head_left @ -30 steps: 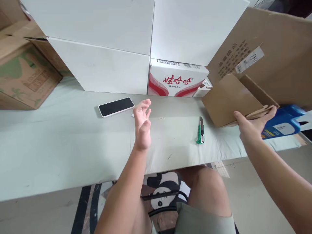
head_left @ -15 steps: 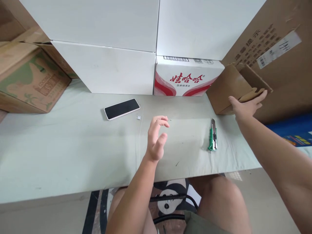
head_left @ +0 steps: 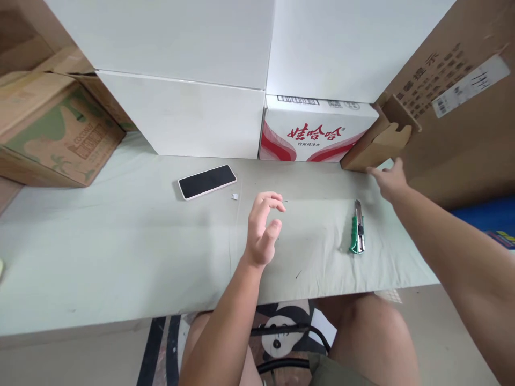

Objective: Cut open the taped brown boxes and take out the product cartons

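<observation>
At the right end of the table (head_left: 100, 236), your right hand (head_left: 389, 181) is reaching toward the folded cardboard piece (head_left: 380, 142) that is leaning between the red-and-white carton (head_left: 317, 128) and the big brown box (head_left: 462, 102); the fingers are loose and holding nothing, and I cannot tell whether they are touching it. Your left hand (head_left: 263, 228) is hovering over the cloth, fingers curled, empty. You seem to be at the point of parting from that piece; the next move would call for a clean withdrawal past the utility knife (head_left: 358, 234). Counting: one knife, one phone (head_left: 207, 181), one small white chip (head_left: 235, 197), two white boxes (head_left: 189, 80).
</observation>
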The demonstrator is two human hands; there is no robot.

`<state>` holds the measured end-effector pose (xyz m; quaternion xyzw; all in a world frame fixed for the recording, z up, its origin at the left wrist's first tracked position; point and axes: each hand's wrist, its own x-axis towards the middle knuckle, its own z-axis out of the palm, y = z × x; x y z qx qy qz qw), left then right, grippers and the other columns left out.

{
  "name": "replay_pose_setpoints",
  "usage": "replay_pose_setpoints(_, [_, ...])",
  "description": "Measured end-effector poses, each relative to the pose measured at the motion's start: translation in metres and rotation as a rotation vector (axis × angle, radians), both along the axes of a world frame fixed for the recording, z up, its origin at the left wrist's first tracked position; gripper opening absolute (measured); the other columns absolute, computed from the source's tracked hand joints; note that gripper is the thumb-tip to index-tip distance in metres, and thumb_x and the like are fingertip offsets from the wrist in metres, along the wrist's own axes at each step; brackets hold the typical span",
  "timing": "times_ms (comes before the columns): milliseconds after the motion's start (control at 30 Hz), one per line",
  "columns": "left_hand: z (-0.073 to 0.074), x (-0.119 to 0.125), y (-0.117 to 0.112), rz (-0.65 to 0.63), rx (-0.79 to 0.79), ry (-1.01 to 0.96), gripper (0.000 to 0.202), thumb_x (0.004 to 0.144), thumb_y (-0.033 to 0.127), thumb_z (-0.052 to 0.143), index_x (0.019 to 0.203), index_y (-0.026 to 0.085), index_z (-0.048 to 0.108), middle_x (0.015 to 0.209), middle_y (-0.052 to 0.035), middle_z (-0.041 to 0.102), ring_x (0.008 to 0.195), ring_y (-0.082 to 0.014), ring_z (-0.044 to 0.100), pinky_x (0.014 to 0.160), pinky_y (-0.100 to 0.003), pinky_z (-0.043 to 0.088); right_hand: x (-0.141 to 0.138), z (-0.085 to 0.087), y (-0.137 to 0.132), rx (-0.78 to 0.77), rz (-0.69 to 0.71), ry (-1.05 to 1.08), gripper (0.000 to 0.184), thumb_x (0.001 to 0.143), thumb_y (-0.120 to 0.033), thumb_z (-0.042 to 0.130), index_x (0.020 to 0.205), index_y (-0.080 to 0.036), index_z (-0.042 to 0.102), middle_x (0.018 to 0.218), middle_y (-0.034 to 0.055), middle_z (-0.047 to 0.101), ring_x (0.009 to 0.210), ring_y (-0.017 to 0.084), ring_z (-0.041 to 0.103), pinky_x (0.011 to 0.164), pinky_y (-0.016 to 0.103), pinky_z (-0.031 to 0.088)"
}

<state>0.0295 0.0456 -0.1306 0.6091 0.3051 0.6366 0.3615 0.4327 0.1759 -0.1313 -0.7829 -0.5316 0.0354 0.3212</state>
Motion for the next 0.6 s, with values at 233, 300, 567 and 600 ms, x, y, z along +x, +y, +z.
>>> replay_pose_setpoints(233, [0.014,-0.028,-0.018,0.104,-0.017,-0.015,0.036,0.098,0.055,0.048,0.087,0.023,0.059,0.105,-0.0106,0.064,0.107,-0.0277,0.064,0.097,-0.046,0.054,-0.083,0.029,-0.054,-0.097,0.079,0.131,0.063,0.066,-0.051,0.068,0.123,-0.027,0.055,0.133,0.0294,0.063,0.134,0.046,0.061,0.109,0.061,0.050])
replay_pose_setpoints(300, [0.018,-0.039,-0.022,0.168,-0.064,-0.067,0.031,0.097,0.049,0.049,0.083,0.023,0.057,0.099,-0.0091,0.063,0.100,-0.0257,0.064,0.094,-0.043,0.054,-0.121,0.042,-0.056,-0.104,0.220,0.113,0.051,0.065,-0.052,0.070,0.110,-0.032,0.056,0.131,0.0241,0.065,0.133,0.045,0.062,0.112,0.061,0.049])
replay_pose_setpoints(567, [0.034,-0.096,-0.036,0.307,-0.191,-0.359,0.028,0.098,0.043,0.051,0.079,0.023,0.049,0.076,-0.0013,0.053,0.075,-0.0184,0.049,0.079,-0.036,0.044,-0.335,0.058,-0.024,-0.092,0.762,-0.060,0.045,0.076,-0.046,0.066,0.116,-0.026,0.067,0.129,0.0149,0.067,0.117,0.035,0.069,0.108,0.062,0.056])
replay_pose_setpoints(600, [0.035,-0.105,-0.037,0.307,-0.197,-0.384,0.028,0.098,0.044,0.052,0.079,0.023,0.048,0.074,-0.0004,0.050,0.073,-0.0176,0.046,0.076,-0.035,0.042,-0.368,0.057,-0.020,-0.082,0.844,-0.084,0.047,0.079,-0.045,0.063,0.121,-0.024,0.067,0.131,0.0153,0.066,0.115,0.033,0.070,0.107,0.061,0.057])
